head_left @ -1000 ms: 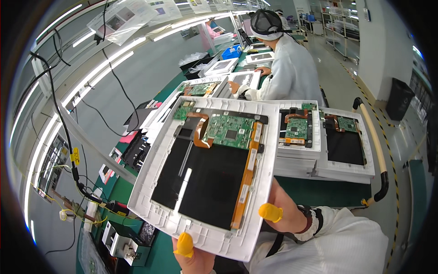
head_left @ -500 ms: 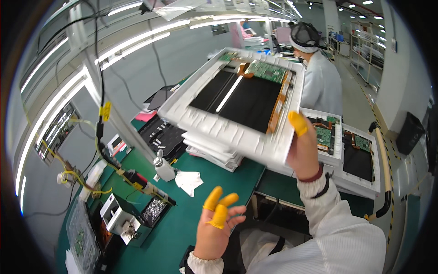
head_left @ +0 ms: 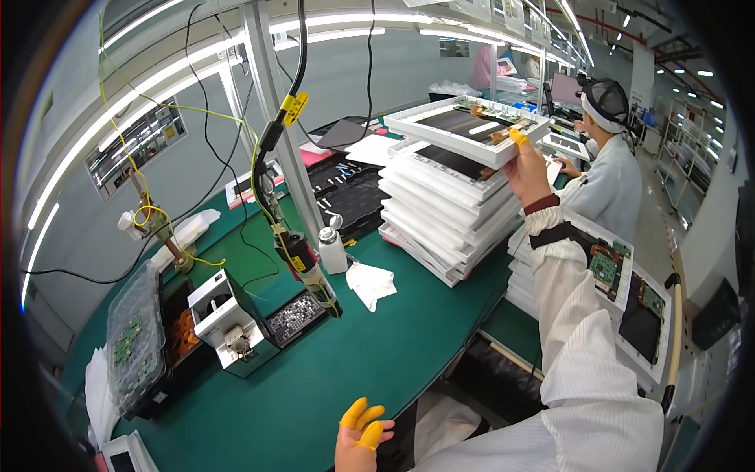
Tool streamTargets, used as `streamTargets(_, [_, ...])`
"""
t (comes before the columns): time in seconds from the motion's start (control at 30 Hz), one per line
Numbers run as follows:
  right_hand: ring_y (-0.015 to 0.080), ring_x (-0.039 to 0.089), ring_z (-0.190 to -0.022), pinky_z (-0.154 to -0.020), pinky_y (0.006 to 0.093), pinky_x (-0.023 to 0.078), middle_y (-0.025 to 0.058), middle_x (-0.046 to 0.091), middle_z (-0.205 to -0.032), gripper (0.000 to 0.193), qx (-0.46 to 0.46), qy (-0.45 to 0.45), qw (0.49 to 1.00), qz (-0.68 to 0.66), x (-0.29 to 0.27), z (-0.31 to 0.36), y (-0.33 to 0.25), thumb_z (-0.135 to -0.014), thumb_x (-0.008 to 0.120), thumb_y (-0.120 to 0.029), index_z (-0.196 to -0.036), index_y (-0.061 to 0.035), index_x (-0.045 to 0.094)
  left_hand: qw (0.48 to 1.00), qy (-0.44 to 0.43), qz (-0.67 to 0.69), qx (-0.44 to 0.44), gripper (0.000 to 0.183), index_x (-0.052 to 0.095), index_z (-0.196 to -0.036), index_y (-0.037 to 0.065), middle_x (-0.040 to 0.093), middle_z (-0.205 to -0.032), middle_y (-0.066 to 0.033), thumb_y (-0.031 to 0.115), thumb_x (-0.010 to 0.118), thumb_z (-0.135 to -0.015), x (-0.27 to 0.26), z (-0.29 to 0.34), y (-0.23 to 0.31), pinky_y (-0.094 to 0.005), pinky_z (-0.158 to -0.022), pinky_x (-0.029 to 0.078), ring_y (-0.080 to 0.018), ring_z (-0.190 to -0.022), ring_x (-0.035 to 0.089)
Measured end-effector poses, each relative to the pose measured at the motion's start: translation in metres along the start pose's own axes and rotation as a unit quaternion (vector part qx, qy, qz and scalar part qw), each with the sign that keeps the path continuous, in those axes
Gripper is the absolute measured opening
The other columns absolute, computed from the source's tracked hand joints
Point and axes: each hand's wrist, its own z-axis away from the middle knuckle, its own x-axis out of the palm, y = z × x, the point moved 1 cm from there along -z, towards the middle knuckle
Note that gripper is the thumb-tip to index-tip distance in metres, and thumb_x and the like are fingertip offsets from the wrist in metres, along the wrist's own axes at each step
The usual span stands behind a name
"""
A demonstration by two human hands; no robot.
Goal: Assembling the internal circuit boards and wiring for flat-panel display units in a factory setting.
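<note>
My right hand (head_left: 526, 171), a yellow finger cot on its thumb, grips the near right edge of a white-framed panel (head_left: 429, 128). That panel has a black inner face, a green circuit board and copper-coloured ribbon cables. It is over a tall stack of similar white frames (head_left: 440, 206); whether it touches the topmost one I cannot tell. Down at the lower edge, my left hand (head_left: 363, 439) is empty, its fingers apart and several of them in yellow cots.
An electric screwdriver (head_left: 311, 271) hangs above the green bench (head_left: 354, 346). A white screw feeder (head_left: 234, 322), a pump bottle (head_left: 332, 250) and a white wipe (head_left: 370, 284) stand or lie there. More open panels (head_left: 605, 263) are stacked at right. A co-worker (head_left: 609, 177) sits beyond.
The panel has moved away from me to above the frame stack and is now flatter. My left hand has dropped lower. The view has swung right.
</note>
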Motion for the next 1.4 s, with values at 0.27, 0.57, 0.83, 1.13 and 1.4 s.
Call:
streamTargets(0.27, [0.0171,0.065,-0.084,-0.064,0.0332,0.057,0.0069,0.062,-0.098,0.025,0.019,-0.012,0.999,0.040,0.007,0.001,0.005,-0.096,0.056,-0.025,-0.109,-0.0040,0.055,0.993,0.074,0.079,0.039,0.043,0.043,-0.138,0.004,0.058,-0.121,-0.0126,0.004,0.054,-0.096,-0.033,0.010,-0.008,-0.0299,-0.082,0.054,-0.0215,-0.098,0.063])
streamTargets(0.57, [0.0183,0.066,-0.086,-0.065,0.0327,0.059,0.0086,0.063,-0.099,0.025,0.032,-0.024,0.996,0.079,0.013,0.015,-0.005,-0.097,0.053,-0.024,-0.112,-0.0030,0.056,0.990,0.121,0.038,0.068,0.042,0.041,-0.138,0.003,0.057,-0.123,-0.0126,0.006,0.051,-0.098,-0.053,0.009,-0.003,-0.0294,-0.082,0.053,-0.0202,-0.097,0.062])
streamTargets(0.83, [0.0216,0.067,-0.085,-0.068,0.0341,0.060,0.0136,0.062,-0.103,0.027,0.077,-0.027,0.977,0.199,0.002,0.019,-0.022,-0.097,0.049,-0.015,-0.115,0.0052,0.052,0.989,0.123,0.011,0.085,0.048,0.039,-0.139,0.003,0.057,-0.121,-0.0117,-0.003,0.054,-0.094,-0.062,0.012,-0.014,-0.0294,-0.084,0.053,-0.0198,-0.098,0.061])
streamTargets(1.13, [0.0241,0.066,-0.086,-0.069,0.0383,0.060,0.0152,0.061,-0.104,0.026,0.041,-0.004,0.982,0.186,-0.009,0.016,-0.014,-0.095,0.047,-0.011,-0.114,0.0069,0.049,0.989,0.111,0.029,0.094,0.052,0.038,-0.140,0.004,0.056,-0.122,-0.0124,-0.005,0.056,-0.092,-0.073,0.011,-0.021,-0.0312,-0.087,0.052,-0.0195,-0.099,0.060])
streamTargets(1.4, [0.0196,0.066,-0.087,-0.074,0.0362,0.056,0.0092,0.062,-0.104,0.026,0.058,-0.037,0.985,0.158,-0.005,0.011,-0.024,-0.098,0.043,-0.016,-0.116,-0.0003,0.051,0.984,0.118,0.085,0.098,0.049,0.037,-0.140,0.004,0.056,-0.124,-0.0150,0.002,0.054,-0.095,-0.078,0.012,-0.024,-0.0351,-0.092,0.051,-0.0237,-0.101,0.060])
